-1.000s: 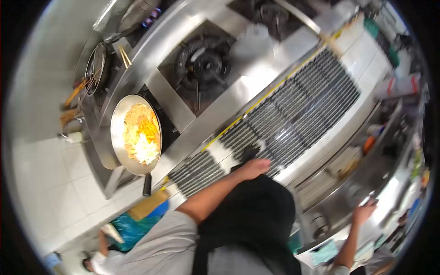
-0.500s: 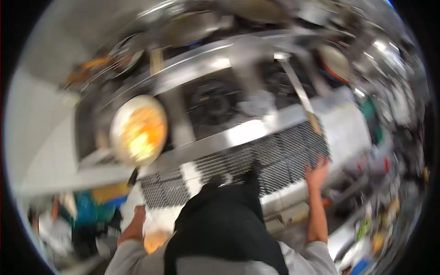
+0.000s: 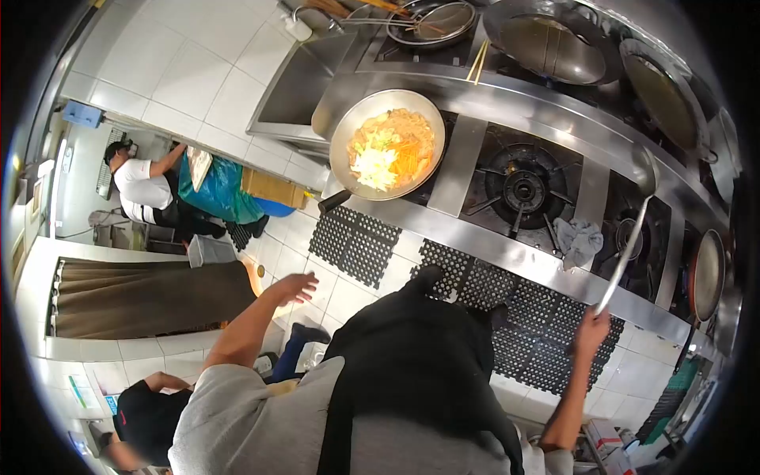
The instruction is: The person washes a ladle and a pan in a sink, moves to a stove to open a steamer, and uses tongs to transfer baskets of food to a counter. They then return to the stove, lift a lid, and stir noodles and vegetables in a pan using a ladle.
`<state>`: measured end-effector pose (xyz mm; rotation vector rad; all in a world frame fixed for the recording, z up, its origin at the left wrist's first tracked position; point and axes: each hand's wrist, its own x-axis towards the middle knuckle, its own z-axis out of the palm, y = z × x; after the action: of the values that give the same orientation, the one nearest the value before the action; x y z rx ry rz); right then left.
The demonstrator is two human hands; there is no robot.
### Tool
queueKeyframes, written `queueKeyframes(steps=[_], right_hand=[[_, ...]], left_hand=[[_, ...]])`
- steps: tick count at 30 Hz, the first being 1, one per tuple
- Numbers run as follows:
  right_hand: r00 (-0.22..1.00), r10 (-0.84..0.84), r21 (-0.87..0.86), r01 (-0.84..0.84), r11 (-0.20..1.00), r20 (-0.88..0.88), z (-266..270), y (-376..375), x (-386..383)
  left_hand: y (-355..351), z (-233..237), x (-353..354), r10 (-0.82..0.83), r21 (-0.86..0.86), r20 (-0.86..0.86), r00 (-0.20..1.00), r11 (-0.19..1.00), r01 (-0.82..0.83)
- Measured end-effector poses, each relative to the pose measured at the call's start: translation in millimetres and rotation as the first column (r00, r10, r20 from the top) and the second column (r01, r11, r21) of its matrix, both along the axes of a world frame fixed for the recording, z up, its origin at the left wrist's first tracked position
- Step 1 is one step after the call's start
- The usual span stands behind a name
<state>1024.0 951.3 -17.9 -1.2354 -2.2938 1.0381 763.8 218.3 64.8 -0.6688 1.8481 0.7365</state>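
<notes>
In the head view, the right hand (image 3: 590, 330) has fingers closed around the near end of the ladle (image 3: 625, 257); the left hand (image 3: 295, 290), fingers loosely spread, is apart from the pan (image 3: 346, 162) on the stove (image 3: 457, 178).

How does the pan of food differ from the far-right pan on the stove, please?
The pan of food holds pale and orange ingredients; the far-right pan looks empty. The pan of food shows a pale rim; the far-right pan has a reddish side. Both have dark handles.

The apron (image 3: 419, 356) is black, the curtain (image 3: 150, 297) brown, the plastic bag (image 3: 214, 190) teal, and the wall tiles (image 3: 190, 71) white.
</notes>
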Motion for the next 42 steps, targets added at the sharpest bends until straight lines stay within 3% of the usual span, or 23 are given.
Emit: queueKeyframes(steps=[2, 3, 5, 7, 10, 11, 13, 16, 22, 25, 26, 30, 33, 34, 37, 42], right_hand=[[0.979, 0.129, -0.374, -0.18, 0.91, -0.158, 42.5, -81.1, -15.4], [0.98, 0.175, -0.583, -0.194, 0.789, -0.091, 57.9, -113.2, -23.4], [0.946, 0.244, -0.736, -0.32, 0.597, -0.213, 112.1, -182.8, -62.5], [0.912, 0.197, -0.824, -0.411, 0.39, -0.361, 148.4, -235.5, -106.8], [0.891, 0.392, -0.756, -0.416, 0.505, -0.229, 156.5, -286.0, -154.5], [0.898, 0.409, -0.745, -0.383, 0.546, -0.162, 162.8, -298.3, -167.4], [0.871, 0.491, -0.461, -0.442, 0.769, -0.016, 147.2, -315.9, -180.8], [0.861, 0.497, -0.336, -0.438, 0.834, 0.109, 169.9, -333.6, -210.8], [0.848, 0.504, -0.214, -0.468, 0.858, 0.167, 183.4, -352.8, -217.3], [0.791, 0.525, -0.193, -0.488, 0.851, 0.314, 195.1, -360.6, -214.2], [0.753, 0.533, -0.311, -0.438, 0.844, 0.386, 212.3, -366.5, -221.7], [0.743, 0.606, -0.325, -0.52, 0.79, 0.284, 193.5, -373.4, -198.3], [0.722, 0.67, -0.236, -0.63, 0.74, 0.172, 185.9, -379.7, -202.3], [0.71, 0.668, -0.279, -0.61, 0.741, 0.223, 191.5, -380.8, -208.0], [0.711, 0.649, -0.167, -0.63, 0.759, 0.271, 196.5, -382.6, -221.9], [0.747, 0.586, 0.19, -0.654, 0.732, 0.313, 176.7, -355.9, -263.2]], left_hand=[[2.1, -10.1, -27.9, 0.146, 0.142, -0.058, 0.988, 0.98, -0.137], [6.1, -15.5, -49.0, 0.221, 0.24, -0.083, 0.972, 0.951, -0.196], [22.6, -23.7, -102.2, 0.395, 0.46, -0.029, 0.918, 0.821, -0.338], [79.1, 17.6, -138.2, 0.549, 0.489, 0.059, 0.834, 0.712, -0.504], [103.6, -1.1, -174.0, 0.502, 0.643, 0.353, 0.789, 0.483, -0.594], [105.1, -24.1, -182.5, 0.291, 0.67, 0.636, 0.715, 0.253, -0.698], [123.7, -43.4, -174.6, 0.314, 0.586, 0.741, 0.594, 0.128, -0.8], [148.8, -40.0, -157.9, 0.257, 0.565, 0.777, 0.575, 0.118, -0.817], [158.8, -37.0, -155.2, 0.298, 0.534, 0.783, 0.547, 0.13, -0.835], [156.2, -34.0, -156.7, 0.304, 0.509, 0.796, 0.523, 0.13, -0.851], [155.8, -31.1, -157.2, 0.322, 0.507, 0.788, 0.525, 0.143, -0.85], [151.9, -24.8, -157.6, 0.369, 0.496, 0.768, 0.522, 0.172, -0.851], [147.0, -24.0, -159.4, 0.349, 0.502, 0.776, 0.526, 0.162, -0.849], [144.9, -23.3, -159.9, 0.342, 0.508, 0.778, 0.528, 0.154, -0.848], [139.0, -18.9, -161.7, 0.394, 0.47, 0.774, 0.496, 0.168, -0.867], [120.9, -24.1, -165.9, 0.357, 0.48, 0.802, 0.479, 0.092, -0.872]])
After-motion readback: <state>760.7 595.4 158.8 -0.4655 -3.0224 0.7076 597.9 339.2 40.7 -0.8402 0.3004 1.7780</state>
